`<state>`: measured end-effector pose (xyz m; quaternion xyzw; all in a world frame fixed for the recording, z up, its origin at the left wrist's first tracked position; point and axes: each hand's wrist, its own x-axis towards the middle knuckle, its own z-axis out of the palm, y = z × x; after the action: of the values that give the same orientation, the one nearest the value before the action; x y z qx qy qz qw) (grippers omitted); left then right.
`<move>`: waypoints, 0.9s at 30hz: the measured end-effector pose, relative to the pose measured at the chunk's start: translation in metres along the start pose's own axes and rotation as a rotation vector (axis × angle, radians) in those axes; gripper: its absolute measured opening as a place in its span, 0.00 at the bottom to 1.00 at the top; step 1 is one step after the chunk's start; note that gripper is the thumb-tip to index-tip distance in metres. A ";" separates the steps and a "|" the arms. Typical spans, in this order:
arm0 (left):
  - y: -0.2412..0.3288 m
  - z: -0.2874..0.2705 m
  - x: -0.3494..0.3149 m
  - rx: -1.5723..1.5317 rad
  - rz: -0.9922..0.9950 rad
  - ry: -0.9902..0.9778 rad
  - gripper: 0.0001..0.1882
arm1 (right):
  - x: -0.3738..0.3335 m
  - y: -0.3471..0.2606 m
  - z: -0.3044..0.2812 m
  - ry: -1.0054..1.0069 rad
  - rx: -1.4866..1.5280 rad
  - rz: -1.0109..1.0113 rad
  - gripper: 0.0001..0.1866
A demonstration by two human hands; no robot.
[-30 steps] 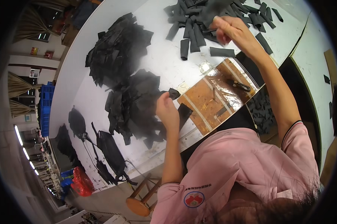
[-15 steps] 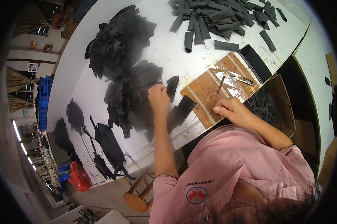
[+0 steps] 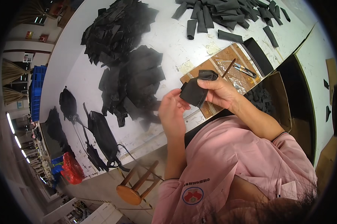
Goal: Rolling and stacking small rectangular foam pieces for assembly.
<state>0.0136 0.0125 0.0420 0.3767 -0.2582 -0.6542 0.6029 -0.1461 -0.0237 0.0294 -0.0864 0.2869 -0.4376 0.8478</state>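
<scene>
I look through the left of two head-worn fisheyes, steeply down from just above the pink short-sleeved fabric shirt, with the bare left hand and bare right hand close below, mid-view. The broad white tabletop bends toward the rim; long white tube lights lean far left.

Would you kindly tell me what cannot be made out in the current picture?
In the head view:
Right hand: some fingertips, behind the black piece.
Black tube heap: far part, cut off by the upper edge.
Cardboard box: part of its contents, behind the right forearm.
</scene>
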 end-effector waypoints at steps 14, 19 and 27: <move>-0.006 -0.012 -0.003 0.137 -0.079 -0.004 0.07 | -0.006 0.002 0.000 0.050 -0.062 -0.016 0.10; -0.007 -0.005 -0.007 0.316 -0.006 0.060 0.06 | -0.004 0.006 -0.008 0.308 -1.553 -0.353 0.15; -0.015 0.019 -0.014 0.776 0.291 0.183 0.03 | -0.015 0.015 0.010 -0.092 -1.348 -0.865 0.07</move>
<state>-0.0111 0.0260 0.0433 0.5918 -0.4813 -0.3805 0.5229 -0.1366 -0.0037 0.0381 -0.7014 0.3951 -0.4561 0.3794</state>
